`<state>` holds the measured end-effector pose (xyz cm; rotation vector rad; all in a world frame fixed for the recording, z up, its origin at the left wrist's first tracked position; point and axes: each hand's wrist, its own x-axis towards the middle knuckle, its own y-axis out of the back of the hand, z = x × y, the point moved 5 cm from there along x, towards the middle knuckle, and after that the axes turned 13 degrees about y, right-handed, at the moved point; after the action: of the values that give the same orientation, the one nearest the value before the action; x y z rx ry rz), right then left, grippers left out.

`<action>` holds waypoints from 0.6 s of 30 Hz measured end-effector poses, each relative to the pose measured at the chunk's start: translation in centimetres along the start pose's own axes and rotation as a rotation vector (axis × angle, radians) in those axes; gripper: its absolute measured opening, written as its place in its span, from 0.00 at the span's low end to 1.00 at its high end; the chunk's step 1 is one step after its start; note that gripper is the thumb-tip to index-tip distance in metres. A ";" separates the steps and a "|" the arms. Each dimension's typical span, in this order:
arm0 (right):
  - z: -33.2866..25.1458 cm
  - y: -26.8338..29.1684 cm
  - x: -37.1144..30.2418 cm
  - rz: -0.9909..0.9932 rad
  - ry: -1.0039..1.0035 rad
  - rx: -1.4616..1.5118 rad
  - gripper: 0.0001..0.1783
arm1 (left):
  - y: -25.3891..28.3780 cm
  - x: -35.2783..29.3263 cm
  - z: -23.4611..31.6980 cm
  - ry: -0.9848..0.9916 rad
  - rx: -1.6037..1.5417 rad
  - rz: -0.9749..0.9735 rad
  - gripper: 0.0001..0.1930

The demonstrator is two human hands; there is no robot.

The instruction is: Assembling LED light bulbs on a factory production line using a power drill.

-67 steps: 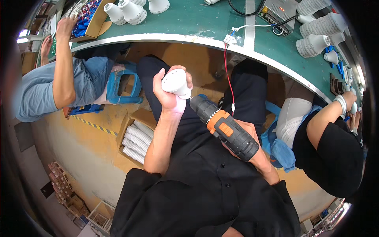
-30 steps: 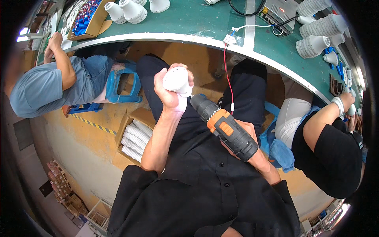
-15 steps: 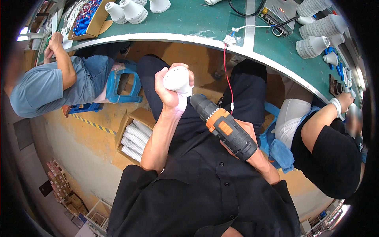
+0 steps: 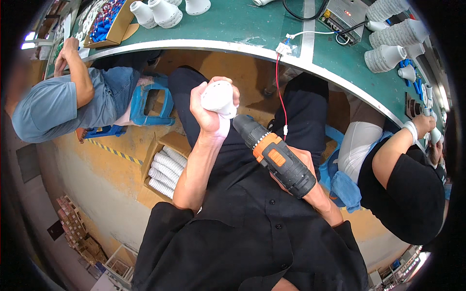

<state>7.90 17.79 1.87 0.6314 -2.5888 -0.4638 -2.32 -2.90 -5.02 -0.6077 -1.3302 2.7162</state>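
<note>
My left hand (image 4: 208, 116) is wrapped round a white cone-shaped plastic housing (image 4: 216, 96), its wide rim turned up toward me and small holes or slots showing near that rim. In my right hand (image 4: 305, 162) is a black and orange cordless drill (image 4: 274, 156), gripped from below so that most of the fingers are hidden behind its body. The drill's chuck points up and left at the housing's lower right side, close to it. Whether the bit touches the housing cannot be made out.
A green workbench (image 4: 228, 29) carries stacked white housings (image 4: 383, 58), a metal power unit (image 4: 343, 17) and a box of blue parts (image 4: 109, 29). A red cable (image 4: 278, 92) hangs from its edge. A carton of white housings (image 4: 167, 169) stands on the floor. People sit on both sides.
My hands, the housing and the drill hold the same place. At the right, the other person's hands have shifted slightly around a white part.
</note>
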 end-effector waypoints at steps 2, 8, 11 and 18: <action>0.3 0.0 -0.1 -0.006 -0.030 0.013 0.12 | 0.2 0.2 -0.1 -0.007 0.003 0.002 0.26; 0.7 -0.5 0.1 -0.026 -0.024 -0.012 0.13 | 0.3 -0.3 0.4 -0.013 0.028 0.046 0.26; 0.6 -0.6 0.1 0.028 -0.140 0.100 0.14 | -0.5 -1.0 1.0 0.010 0.011 0.115 0.27; -0.5 0.1 0.4 -0.004 0.020 -0.065 0.17 | -0.8 -0.4 -0.2 -0.011 0.049 0.112 0.28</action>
<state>7.79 17.63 2.45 0.6158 -2.5437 -0.5375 -1.93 -2.37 -4.39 -0.6844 -1.2645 2.8350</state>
